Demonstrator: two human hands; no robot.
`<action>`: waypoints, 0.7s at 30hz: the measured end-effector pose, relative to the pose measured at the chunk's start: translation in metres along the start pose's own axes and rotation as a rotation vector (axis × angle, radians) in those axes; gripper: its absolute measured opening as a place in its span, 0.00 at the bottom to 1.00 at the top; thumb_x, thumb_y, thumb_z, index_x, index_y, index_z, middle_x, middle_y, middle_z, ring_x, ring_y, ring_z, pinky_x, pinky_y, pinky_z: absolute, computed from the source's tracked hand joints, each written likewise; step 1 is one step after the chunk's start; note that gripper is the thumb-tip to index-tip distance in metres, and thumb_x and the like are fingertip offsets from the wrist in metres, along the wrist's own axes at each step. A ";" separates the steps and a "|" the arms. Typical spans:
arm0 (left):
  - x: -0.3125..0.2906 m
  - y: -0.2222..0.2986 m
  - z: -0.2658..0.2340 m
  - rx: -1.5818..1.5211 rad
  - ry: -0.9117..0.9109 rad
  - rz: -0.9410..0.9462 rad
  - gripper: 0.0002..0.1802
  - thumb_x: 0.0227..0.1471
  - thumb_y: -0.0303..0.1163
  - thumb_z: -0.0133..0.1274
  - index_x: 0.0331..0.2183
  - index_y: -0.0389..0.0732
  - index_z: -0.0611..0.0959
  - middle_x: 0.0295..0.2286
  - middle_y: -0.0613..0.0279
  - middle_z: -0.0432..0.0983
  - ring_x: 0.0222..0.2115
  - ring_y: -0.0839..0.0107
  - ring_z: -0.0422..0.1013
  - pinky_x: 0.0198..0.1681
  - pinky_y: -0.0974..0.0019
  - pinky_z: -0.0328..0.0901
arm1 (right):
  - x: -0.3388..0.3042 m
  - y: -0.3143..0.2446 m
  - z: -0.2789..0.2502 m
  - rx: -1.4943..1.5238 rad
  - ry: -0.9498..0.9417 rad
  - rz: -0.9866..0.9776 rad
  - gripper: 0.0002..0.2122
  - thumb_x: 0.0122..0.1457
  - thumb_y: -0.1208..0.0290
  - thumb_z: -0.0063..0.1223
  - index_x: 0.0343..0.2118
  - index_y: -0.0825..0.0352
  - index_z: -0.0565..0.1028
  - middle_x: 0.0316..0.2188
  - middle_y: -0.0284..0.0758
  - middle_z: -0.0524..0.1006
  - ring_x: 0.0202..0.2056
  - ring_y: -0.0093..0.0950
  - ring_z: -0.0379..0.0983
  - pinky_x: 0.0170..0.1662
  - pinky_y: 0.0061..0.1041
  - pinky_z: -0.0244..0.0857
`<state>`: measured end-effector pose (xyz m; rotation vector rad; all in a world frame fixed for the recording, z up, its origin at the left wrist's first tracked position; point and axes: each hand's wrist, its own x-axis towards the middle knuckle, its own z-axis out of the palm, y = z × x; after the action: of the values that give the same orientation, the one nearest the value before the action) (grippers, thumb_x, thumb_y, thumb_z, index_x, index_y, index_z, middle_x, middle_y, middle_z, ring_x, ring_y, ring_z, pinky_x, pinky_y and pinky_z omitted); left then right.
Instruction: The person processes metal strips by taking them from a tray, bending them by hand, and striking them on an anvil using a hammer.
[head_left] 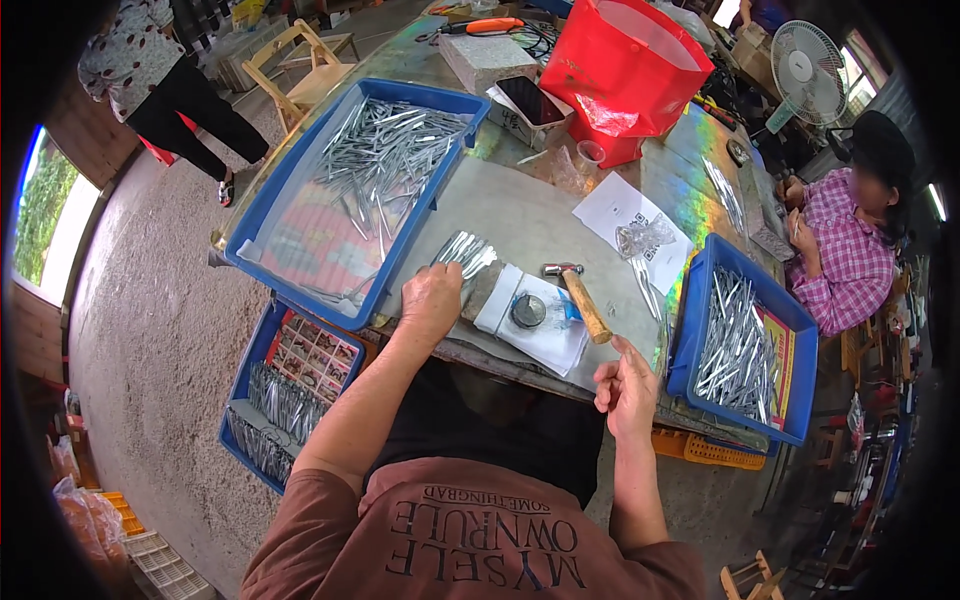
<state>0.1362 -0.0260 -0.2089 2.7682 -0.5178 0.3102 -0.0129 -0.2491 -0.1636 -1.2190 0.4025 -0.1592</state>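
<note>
At the near edge of the pile of slim silvery metal pieces (468,252), my left hand (432,303) has its fingers curled closed and touches the pile; what it pinches is hidden. My right hand (627,385) is raised by the table's front edge, fingers apart and holding nothing, its index fingertip close to the handle end of a small hammer (587,308). That hammer lies on the table with its metal head pointing away from me. Between my hands, a round dark metal block (528,311) sits on a white paper-covered pad (545,345).
Blue trays of metal pieces stand at left (240,240) and right (675,370); another blue tray (235,400) is lower left. A red bucket-like bag (610,75), boxed phone (530,100) and printed sheet (610,205) lie beyond. A co-worker (850,240) sits right; another person (175,90) stands far left.
</note>
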 end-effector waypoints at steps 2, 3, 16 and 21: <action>-0.001 -0.001 -0.001 0.001 0.016 -0.012 0.02 0.36 0.25 0.43 0.21 0.40 0.69 0.21 0.56 0.69 0.25 0.58 0.68 0.25 0.59 0.64 | -0.001 0.000 0.002 -0.003 0.007 0.006 0.15 0.56 0.63 0.36 0.41 0.69 0.64 0.15 0.34 0.67 0.09 0.15 0.56 0.10 0.13 0.49; -0.002 -0.001 -0.002 0.002 0.034 -0.003 0.02 0.37 0.26 0.44 0.21 0.40 0.69 0.20 0.57 0.69 0.24 0.58 0.68 0.24 0.60 0.64 | -0.001 0.001 0.002 -0.004 0.003 0.007 0.15 0.56 0.63 0.36 0.41 0.69 0.64 0.15 0.34 0.67 0.09 0.15 0.56 0.10 0.13 0.49; 0.013 -0.070 -0.076 -0.109 0.103 -0.227 0.08 0.39 0.32 0.48 0.24 0.39 0.75 0.24 0.51 0.71 0.28 0.54 0.68 0.30 0.58 0.63 | -0.004 0.005 0.001 -0.021 0.033 -0.004 0.15 0.56 0.65 0.36 0.40 0.72 0.64 0.15 0.34 0.68 0.09 0.15 0.55 0.10 0.13 0.49; 0.011 -0.105 -0.074 0.056 -0.358 -0.229 0.11 0.36 0.33 0.51 0.24 0.36 0.76 0.25 0.49 0.72 0.29 0.54 0.68 0.32 0.58 0.63 | -0.006 0.009 0.002 -0.039 0.013 -0.006 0.14 0.56 0.64 0.36 0.38 0.70 0.66 0.15 0.33 0.67 0.09 0.15 0.55 0.10 0.13 0.49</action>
<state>0.1751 0.0889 -0.1640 2.9128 -0.2692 -0.2311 -0.0184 -0.2425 -0.1702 -1.2580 0.4147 -0.1648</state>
